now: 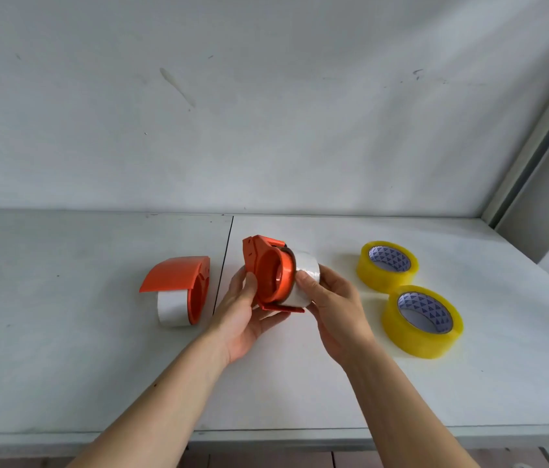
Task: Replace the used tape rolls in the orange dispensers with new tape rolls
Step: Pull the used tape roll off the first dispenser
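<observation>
From the head view, both hands meet over the middle of the white table (300, 383), just right of a dark seam that divides its surface. The left hand (244, 319) grips an orange dispenser (268, 275) from below and from the left, thumb up against its flat side plate and fingers curled under its lower edge. The dispenser is lifted off the table and tilted, its round hub facing the camera. The right hand (334, 305) holds the used tape roll (305, 282), a white, nearly spent core seated on the hub, with the thumb on top of the roll and the fingers wrapped behind and under it. The roll sits partly off the hub toward the right, though how far it has cleared the hub cannot be told.

To the left of the seam a second orange dispenser (180, 285) lies on the table, apart from the hands, its curved cover uppermost and a white used roll (173, 309) in it.

On the right side of the table two new yellow tape rolls lie flat, each with a blue-patterned inner core: the far roll (387, 266) and the near roll (422, 320), touching or very nearly touching each other. Behind the table rises a pale, scuffed wall (266, 96).
</observation>
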The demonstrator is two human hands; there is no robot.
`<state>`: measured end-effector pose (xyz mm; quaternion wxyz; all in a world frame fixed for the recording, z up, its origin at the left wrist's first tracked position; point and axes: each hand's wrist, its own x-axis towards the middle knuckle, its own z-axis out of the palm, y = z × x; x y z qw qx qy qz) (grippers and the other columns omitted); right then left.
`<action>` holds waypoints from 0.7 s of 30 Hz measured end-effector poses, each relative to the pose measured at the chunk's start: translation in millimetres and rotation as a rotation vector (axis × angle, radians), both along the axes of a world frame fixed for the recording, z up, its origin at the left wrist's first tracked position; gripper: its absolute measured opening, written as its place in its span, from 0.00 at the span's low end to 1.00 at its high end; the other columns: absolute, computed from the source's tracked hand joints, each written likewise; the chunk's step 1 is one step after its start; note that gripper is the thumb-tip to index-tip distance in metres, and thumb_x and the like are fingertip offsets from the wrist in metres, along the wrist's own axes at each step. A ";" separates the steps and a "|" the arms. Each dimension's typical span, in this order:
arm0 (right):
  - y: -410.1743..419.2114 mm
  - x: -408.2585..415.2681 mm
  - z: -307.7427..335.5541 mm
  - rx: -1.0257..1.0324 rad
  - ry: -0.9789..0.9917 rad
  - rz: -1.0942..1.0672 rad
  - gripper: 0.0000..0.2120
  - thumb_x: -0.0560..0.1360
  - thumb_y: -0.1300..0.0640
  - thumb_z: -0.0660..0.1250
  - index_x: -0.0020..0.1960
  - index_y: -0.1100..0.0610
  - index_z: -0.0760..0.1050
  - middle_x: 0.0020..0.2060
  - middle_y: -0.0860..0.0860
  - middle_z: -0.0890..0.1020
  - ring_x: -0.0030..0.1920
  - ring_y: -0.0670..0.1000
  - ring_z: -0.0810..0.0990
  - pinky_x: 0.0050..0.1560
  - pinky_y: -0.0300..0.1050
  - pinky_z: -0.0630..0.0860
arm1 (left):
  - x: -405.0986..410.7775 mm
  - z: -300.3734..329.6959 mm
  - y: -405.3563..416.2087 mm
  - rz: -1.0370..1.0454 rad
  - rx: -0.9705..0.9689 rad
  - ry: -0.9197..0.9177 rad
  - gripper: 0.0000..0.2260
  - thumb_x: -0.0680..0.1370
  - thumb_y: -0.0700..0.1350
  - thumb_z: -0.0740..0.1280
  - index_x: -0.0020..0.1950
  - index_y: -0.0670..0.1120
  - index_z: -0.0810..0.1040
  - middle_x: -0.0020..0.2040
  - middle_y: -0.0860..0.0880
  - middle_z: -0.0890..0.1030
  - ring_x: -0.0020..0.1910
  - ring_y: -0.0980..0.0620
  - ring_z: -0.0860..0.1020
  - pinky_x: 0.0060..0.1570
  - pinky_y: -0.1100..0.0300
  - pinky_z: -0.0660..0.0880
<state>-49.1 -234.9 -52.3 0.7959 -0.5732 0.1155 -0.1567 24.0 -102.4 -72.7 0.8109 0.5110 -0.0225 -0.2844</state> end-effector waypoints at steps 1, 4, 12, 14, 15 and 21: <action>0.2 0.2 1.7 -0.003 -0.007 0.012 0.10 0.76 0.65 0.68 0.57 0.63 0.80 0.50 0.62 0.85 0.48 0.58 0.83 0.53 0.52 0.78 | -0.7 1.6 -1.6 -0.035 -0.010 -0.003 0.23 0.81 0.59 0.54 0.70 0.49 0.71 0.61 0.41 0.82 0.56 0.41 0.83 0.52 0.47 0.80; 4.4 -1.6 5.2 -0.035 -0.030 0.016 0.08 0.75 0.67 0.69 0.53 0.63 0.80 0.47 0.63 0.85 0.45 0.57 0.83 0.50 0.52 0.78 | -3.7 10.4 -2.6 -0.118 0.050 -0.077 0.30 0.76 0.69 0.56 0.63 0.47 0.78 0.55 0.42 0.85 0.53 0.46 0.84 0.52 0.48 0.80; 10.9 -0.4 5.0 -0.026 -0.021 -0.025 0.07 0.74 0.66 0.70 0.52 0.64 0.82 0.47 0.65 0.85 0.44 0.57 0.84 0.50 0.55 0.79 | -5.3 -4.7 -0.7 0.006 -0.080 -0.131 0.25 0.73 0.62 0.64 0.69 0.63 0.67 0.66 0.46 0.79 0.56 0.47 0.83 0.49 0.48 0.81; 9.4 0.0 5.6 0.033 -0.030 -0.046 0.07 0.74 0.66 0.70 0.52 0.64 0.82 0.46 0.63 0.85 0.44 0.57 0.83 0.50 0.53 0.79 | -4.9 -8.2 -2.4 0.065 -0.098 -0.057 0.25 0.80 0.52 0.61 0.77 0.58 0.58 0.67 0.45 0.77 0.55 0.48 0.83 0.49 0.51 0.82; 8.5 -0.1 6.1 0.058 -0.035 -0.053 0.07 0.74 0.66 0.70 0.52 0.63 0.82 0.46 0.62 0.85 0.44 0.57 0.83 0.50 0.53 0.79 | -5.8 -9.4 -2.9 0.079 -0.087 -0.040 0.24 0.82 0.46 0.60 0.78 0.53 0.58 0.67 0.44 0.77 0.54 0.49 0.82 0.48 0.53 0.82; 8.2 -0.2 16.8 0.151 -0.058 -0.074 0.06 0.73 0.65 0.70 0.49 0.64 0.82 0.43 0.59 0.85 0.44 0.57 0.81 0.50 0.53 0.78 | -2.7 -17.5 -1.4 0.101 -0.065 -0.016 0.15 0.82 0.37 0.58 0.67 0.46 0.75 0.61 0.43 0.81 0.52 0.50 0.82 0.44 0.60 0.82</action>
